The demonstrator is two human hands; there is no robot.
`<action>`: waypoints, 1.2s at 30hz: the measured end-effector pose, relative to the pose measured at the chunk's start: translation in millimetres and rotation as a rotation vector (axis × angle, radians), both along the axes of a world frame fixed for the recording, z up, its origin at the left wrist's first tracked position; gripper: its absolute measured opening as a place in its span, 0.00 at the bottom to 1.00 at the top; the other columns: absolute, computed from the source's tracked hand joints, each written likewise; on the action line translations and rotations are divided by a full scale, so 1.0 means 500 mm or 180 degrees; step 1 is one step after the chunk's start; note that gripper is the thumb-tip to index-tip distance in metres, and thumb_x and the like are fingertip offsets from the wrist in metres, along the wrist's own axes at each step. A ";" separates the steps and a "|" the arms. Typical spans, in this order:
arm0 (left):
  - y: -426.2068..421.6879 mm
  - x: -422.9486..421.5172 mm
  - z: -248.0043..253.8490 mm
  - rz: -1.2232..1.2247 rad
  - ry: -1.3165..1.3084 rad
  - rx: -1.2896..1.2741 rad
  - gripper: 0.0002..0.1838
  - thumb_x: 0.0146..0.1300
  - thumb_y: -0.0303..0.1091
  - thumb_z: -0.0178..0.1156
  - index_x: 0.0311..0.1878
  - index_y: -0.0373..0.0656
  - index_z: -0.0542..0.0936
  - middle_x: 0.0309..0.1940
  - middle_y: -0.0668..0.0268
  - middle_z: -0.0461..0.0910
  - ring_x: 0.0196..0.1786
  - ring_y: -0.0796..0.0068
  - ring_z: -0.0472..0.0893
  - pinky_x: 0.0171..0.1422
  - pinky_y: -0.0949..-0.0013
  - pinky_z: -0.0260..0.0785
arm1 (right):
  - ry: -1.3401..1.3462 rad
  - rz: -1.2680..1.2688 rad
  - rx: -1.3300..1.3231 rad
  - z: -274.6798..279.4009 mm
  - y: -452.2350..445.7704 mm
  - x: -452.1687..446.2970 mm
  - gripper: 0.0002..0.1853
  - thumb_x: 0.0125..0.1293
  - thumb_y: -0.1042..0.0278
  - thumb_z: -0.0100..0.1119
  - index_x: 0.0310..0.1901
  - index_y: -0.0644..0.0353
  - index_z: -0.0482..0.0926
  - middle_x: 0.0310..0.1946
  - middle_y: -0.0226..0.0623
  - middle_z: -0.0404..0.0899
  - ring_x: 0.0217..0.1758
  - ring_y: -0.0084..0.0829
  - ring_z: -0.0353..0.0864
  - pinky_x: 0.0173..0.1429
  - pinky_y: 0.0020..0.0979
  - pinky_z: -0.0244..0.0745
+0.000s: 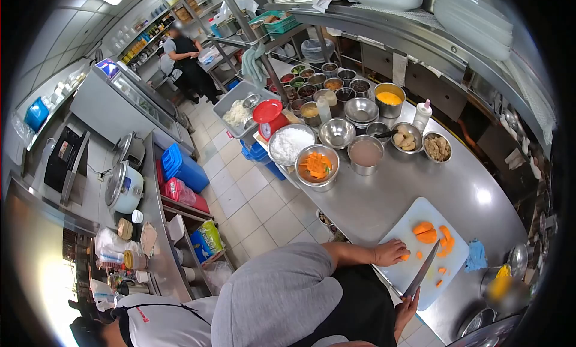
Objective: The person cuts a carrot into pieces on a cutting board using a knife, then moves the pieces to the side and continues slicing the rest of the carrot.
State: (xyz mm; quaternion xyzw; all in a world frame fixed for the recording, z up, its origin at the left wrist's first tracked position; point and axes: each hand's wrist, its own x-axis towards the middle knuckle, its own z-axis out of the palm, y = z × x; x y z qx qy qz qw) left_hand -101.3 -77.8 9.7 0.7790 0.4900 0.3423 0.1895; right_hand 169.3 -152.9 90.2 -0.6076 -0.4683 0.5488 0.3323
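Observation:
On a white cutting board [453,264] lie orange carrot pieces: larger chunks [425,232], curved slices [446,241] and several small bits. My right hand [407,310] is closed around the handle of a kitchen knife [423,269]. Its blade points away across the board, beside the curved slices. At the board's near left edge, my left hand [390,252] has its fingers bent together, with a small carrot piece [405,257] at the fingertips. A steel bowl [304,178] farther along the counter holds cut carrot.
Along the steel counter [384,185] stand a bowl of white powder [291,144], a red scale [270,120], a pot of yellow liquid [390,100] and several ingredient tins. A blue cloth [476,254] lies beside the board. A person [182,53] stands at the back; another [162,323] is close by.

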 end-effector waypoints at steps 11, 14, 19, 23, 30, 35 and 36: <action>-0.001 0.004 -0.003 0.0036 0.0099 -0.0074 0.24 0.64 0.36 0.67 0.63 0.48 0.74 0.55 0.57 0.75 0.61 0.55 0.75 0.71 0.51 0.65 | 0.0100 0.0124 -0.0005 -0.001 0.019 -0.013 0.30 0.82 0.67 0.48 0.82 0.52 0.60 0.35 0.36 0.79 0.17 0.15 0.65 0.19 0.23 0.62; -0.001 0.006 -0.011 0.0076 0.0087 -0.0008 0.26 0.64 0.37 0.68 0.64 0.47 0.73 0.55 0.57 0.75 0.61 0.54 0.75 0.70 0.51 0.65 | 0.0114 0.0114 0.0046 -0.002 0.015 -0.009 0.30 0.82 0.66 0.48 0.82 0.52 0.60 0.34 0.35 0.79 0.17 0.15 0.65 0.19 0.23 0.62; -0.007 0.001 0.022 0.0093 0.0032 -0.0066 0.28 0.63 0.38 0.68 0.63 0.44 0.70 0.53 0.55 0.75 0.60 0.51 0.74 0.69 0.50 0.65 | 0.0035 0.0043 0.0046 -0.012 0.005 0.002 0.30 0.82 0.64 0.50 0.82 0.50 0.60 0.33 0.34 0.78 0.17 0.15 0.65 0.19 0.23 0.63; -0.004 0.000 0.016 0.0061 -0.0022 -0.0137 0.26 0.63 0.38 0.68 0.61 0.42 0.70 0.53 0.54 0.75 0.60 0.51 0.75 0.69 0.49 0.65 | 0.0035 -0.0025 -0.0003 -0.015 -0.002 0.006 0.30 0.82 0.64 0.50 0.82 0.49 0.60 0.33 0.34 0.78 0.17 0.15 0.65 0.19 0.23 0.62; -0.001 -0.001 0.014 0.0037 -0.0038 -0.0145 0.24 0.64 0.36 0.67 0.60 0.42 0.71 0.53 0.54 0.75 0.60 0.51 0.75 0.69 0.50 0.65 | 0.0035 -0.0087 0.0012 -0.011 -0.010 0.005 0.30 0.82 0.66 0.48 0.82 0.49 0.60 0.32 0.35 0.79 0.17 0.15 0.64 0.19 0.24 0.61; -0.003 -0.006 0.020 -0.0108 0.0067 -0.0128 0.28 0.66 0.40 0.66 0.67 0.46 0.72 0.55 0.55 0.73 0.61 0.53 0.73 0.70 0.50 0.64 | -0.0029 -0.0063 0.0042 -0.014 -0.014 0.007 0.30 0.82 0.67 0.47 0.83 0.50 0.59 0.31 0.34 0.78 0.16 0.15 0.64 0.19 0.24 0.61; -0.004 -0.009 0.024 -0.0108 0.0068 -0.0127 0.28 0.66 0.40 0.66 0.67 0.46 0.72 0.55 0.55 0.73 0.61 0.53 0.73 0.70 0.50 0.64 | -0.0024 -0.0055 0.0037 -0.014 -0.015 0.008 0.30 0.82 0.67 0.48 0.83 0.50 0.59 0.31 0.34 0.78 0.16 0.15 0.64 0.19 0.23 0.61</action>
